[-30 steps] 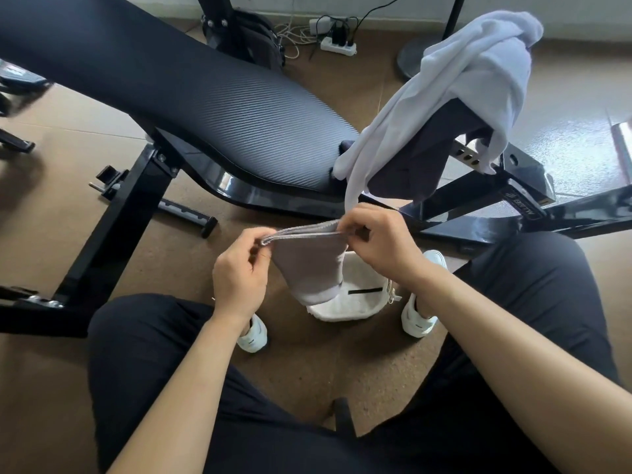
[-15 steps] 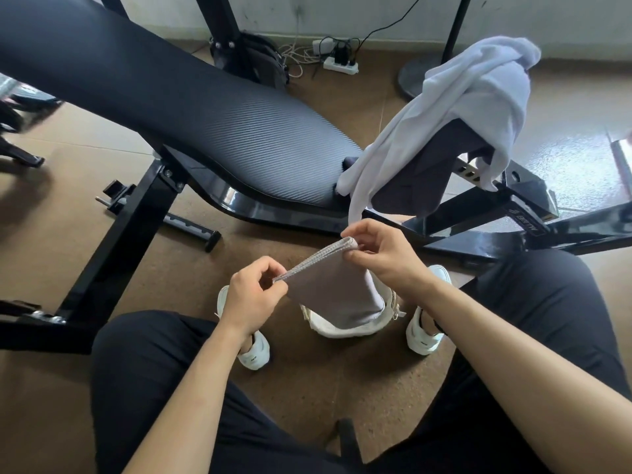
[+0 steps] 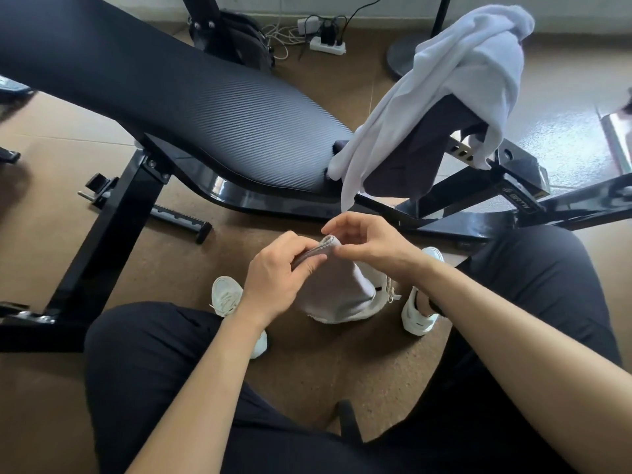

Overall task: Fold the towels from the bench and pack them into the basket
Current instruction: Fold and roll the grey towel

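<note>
Left hand [image 3: 277,268] grips the top edge of a small grey towel [image 3: 337,292], fingers curled over the doubled-up hem and thumb pressed against it. Right hand [image 3: 371,241] is at the other end of that hem with its forefinger above and thumb below the corner; whether it is pinching the cloth or only touching it cannot be told. Both hands are close together, held low between the knees of a seated person in dark trousers.

Already folded at least once, the grey towel hangs down from the hands in a narrow shape. Directly under it, on the brown floor between two white shoes [image 3: 225,297], stands a pale woven basket [image 3: 381,299]; the towel hides most of it, so what it holds cannot be seen.

Beyond the hands a black padded bench [image 3: 205,107] runs across the view. A white towel [image 3: 461,73] lies crumpled over its raised right end, unfolded, with a darker cloth [image 3: 420,152] beneath it that may be another towel.

Judging from this, the task is at an early or middle point: one towel is nearly folded and poised above the basket, and at least one more on the bench is yet to be folded and packed
</note>
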Tool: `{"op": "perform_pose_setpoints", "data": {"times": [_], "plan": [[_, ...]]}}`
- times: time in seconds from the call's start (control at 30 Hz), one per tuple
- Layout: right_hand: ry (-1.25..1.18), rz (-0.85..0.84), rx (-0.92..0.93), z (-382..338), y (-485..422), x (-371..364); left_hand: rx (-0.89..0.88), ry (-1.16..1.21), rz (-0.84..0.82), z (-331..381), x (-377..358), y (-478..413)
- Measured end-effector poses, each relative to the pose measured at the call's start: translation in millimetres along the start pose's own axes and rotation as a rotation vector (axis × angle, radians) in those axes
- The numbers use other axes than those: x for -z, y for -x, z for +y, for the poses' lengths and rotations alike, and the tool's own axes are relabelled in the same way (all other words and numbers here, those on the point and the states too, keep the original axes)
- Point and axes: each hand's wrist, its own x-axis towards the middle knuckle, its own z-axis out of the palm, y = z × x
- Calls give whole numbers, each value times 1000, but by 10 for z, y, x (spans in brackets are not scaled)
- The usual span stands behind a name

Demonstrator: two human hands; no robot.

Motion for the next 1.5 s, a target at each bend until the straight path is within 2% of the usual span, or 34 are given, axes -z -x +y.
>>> {"op": "perform_pose_setpoints", "data": {"times": [0.13, 0.43, 0.57, 0.77, 0.9, 1.03, 1.17, 1.3, 1.5], "plan": [[157, -165, -100, 134, -52, 64, 29, 154, 18, 45, 89, -6], [413, -187, -151, 538, -164, -144, 192, 459, 260, 21, 431, 45], [591, -153, -191, 703, -203, -88, 357, 576, 420, -126, 552, 80], [676, -140, -292, 901, -162, 76, 629, 616, 584, -386, 602, 202], [541, -26, -296, 847, -123, 177, 778, 642, 656, -531, 594, 237], [165, 196, -213, 712, -81, 246, 929, 674, 740, -656, 605, 271], [-179, 212, -139, 545, -59, 257, 1013, 670, 742, -702, 587, 283], [-238, 174, -76, 444, -48, 320, 1033, 647, 733, -716, 556, 289], [-299, 279, -66, 338, -32, 343, 1052, 626, 710, -741, 512, 298]]}}
